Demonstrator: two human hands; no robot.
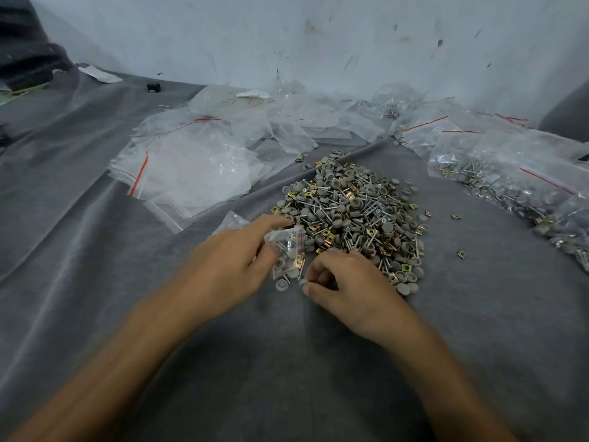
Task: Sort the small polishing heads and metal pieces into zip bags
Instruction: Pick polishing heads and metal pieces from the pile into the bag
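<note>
Now left hand around small bag

A single wide-angle camera worn on the head looks forward and down across the cloth-covered bench to the wall at its far side; the left hand and right hand sit close below it, mid-frame, forearms cut by the bottom edge

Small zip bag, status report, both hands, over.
Left hand grips small zip bag, few pieces inside. Right hand pinches small piece beside mixed pile. Loose grey cap on cloth below bag.
</note>
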